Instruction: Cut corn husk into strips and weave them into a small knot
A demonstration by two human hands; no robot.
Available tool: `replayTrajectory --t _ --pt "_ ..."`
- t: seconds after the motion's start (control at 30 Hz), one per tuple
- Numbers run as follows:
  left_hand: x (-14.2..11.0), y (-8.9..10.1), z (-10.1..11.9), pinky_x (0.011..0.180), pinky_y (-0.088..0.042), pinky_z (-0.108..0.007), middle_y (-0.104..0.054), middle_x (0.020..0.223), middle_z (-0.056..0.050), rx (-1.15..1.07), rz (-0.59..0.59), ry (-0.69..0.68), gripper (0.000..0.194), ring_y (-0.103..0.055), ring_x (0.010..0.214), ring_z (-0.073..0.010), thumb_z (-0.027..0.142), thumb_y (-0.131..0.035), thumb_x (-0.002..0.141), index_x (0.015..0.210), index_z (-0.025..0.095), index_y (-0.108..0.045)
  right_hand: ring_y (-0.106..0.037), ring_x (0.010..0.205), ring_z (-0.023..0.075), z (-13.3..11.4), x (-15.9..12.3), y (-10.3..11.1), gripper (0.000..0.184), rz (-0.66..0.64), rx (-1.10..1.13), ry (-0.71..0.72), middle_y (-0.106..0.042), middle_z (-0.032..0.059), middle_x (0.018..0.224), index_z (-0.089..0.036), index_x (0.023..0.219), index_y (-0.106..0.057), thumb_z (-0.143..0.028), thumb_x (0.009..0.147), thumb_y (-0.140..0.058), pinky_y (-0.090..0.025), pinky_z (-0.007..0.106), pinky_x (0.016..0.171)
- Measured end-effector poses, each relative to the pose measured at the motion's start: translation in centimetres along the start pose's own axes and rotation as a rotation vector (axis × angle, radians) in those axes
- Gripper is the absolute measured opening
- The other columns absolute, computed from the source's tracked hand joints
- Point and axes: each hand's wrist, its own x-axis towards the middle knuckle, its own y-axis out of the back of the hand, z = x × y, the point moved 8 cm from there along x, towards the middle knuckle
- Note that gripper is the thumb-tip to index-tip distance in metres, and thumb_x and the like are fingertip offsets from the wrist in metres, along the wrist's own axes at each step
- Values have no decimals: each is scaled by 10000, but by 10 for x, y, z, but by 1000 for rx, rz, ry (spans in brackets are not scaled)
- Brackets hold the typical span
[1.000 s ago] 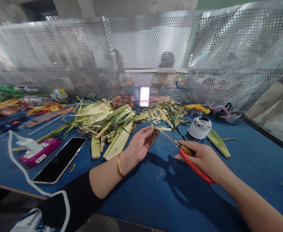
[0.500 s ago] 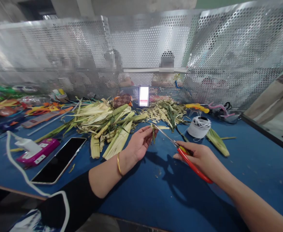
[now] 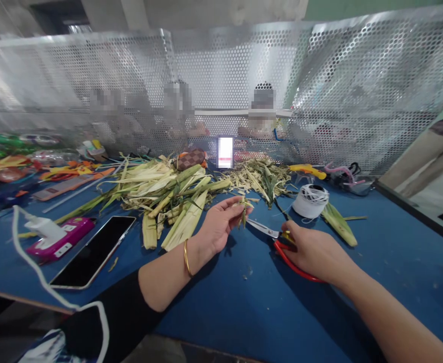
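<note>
Between its thumb and fingertips, my left hand (image 3: 221,222) pinches a small bundle of corn husk (image 3: 243,214), greenish and ragged at the ends. Red-handled scissors (image 3: 265,229) are in my right hand (image 3: 314,252), their blades pointing left, with the tips just beside the husk piece. A big pile of corn husks (image 3: 149,184) lies behind my left hand. Shredded husk scraps (image 3: 255,174) are heaped farther back. To the right stands a spool of white string (image 3: 310,200), with a single husk leaf (image 3: 339,224) by it.
At left lie a black-screened phone (image 3: 95,252) and a magenta power strip (image 3: 60,237) with a white plug and cable. A yellow-handled tool (image 3: 308,170) and safety glasses (image 3: 352,181) lie at back right. People sit behind a perforated metal screen (image 3: 221,65).
The scissors have turned flatter and lower, and my right hand has rolled with them. A pale strip that stuck out from the husk piece no longer extends to the right.
</note>
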Motion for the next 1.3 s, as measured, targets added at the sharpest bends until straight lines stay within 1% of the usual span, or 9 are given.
replayTrajectory --t 0.2,0.37,0.5,0.6,0.73,0.9,1.03,1.2,1.3 --pt "-5 -2 -2 587 -474 -190 -668 707 -16 74 -5 -8 250 -640 606 -95 75 -722 696 921 121 -623 -655 723 215 -13 -12 9 281 6 -11 144 -693 89 827 -218 1039 -667 -310 873 -461 -374 271 575" --pt "-9 -7 -3 565 -412 -181 -665 698 -9 132 -52 -49 197 -600 609 -77 122 -756 647 822 135 -666 -653 668 261 -8 -7 18 237 29 -60 -43 -685 145 800 -169 928 -688 -291 853 -500 -402 316 549" --pt "-11 -12 -8 585 -421 -195 -637 667 7 158 -116 -43 209 -565 597 -71 157 -779 610 795 133 -687 -633 786 207 -15 16 39 296 234 628 -39 -691 103 979 -186 1014 -657 -379 831 -526 -468 324 686" --pt "-11 -9 -11 610 -456 -218 -641 695 0 164 -113 -25 284 -576 610 -84 167 -808 570 815 132 -667 -589 672 166 -27 39 26 323 109 1103 -59 -672 37 761 -171 889 -661 -447 726 -620 -462 294 627" --pt "-8 -1 -14 602 -475 -234 -641 694 -9 216 -76 5 340 -595 615 -101 196 -845 531 787 139 -629 -488 551 119 -34 49 15 257 104 1233 -78 -567 -22 578 -163 702 -628 -415 677 -670 -406 269 566" --pt "-9 -10 -27 555 -450 -222 -635 650 -28 443 -198 83 207 -559 548 -88 300 -752 665 691 125 -645 -462 565 116 -25 41 7 259 158 1208 -113 -559 -20 582 -162 703 -625 -420 719 -645 -360 257 552" --pt "-9 -15 -19 543 -419 -219 -601 599 5 545 -221 -67 151 -515 507 -84 265 -699 687 640 147 -617 -437 524 101 -28 36 3 281 73 1293 -115 -530 -37 547 -167 696 -606 -443 717 -653 -337 243 521" --pt "-17 -30 6 574 -364 -216 -587 585 8 894 -300 -437 146 -500 580 -111 271 -675 716 613 175 -639 -456 506 93 -34 33 -6 362 -149 1604 -150 -520 -33 537 -162 627 -589 -491 617 -738 -393 249 537" --pt "-16 -31 6 590 -372 -219 -596 621 5 903 -312 -432 136 -510 604 -121 287 -657 734 648 183 -637 -439 486 82 -32 34 -9 378 -137 1666 -199 -520 -35 526 -160 600 -579 -481 566 -778 -377 238 513"
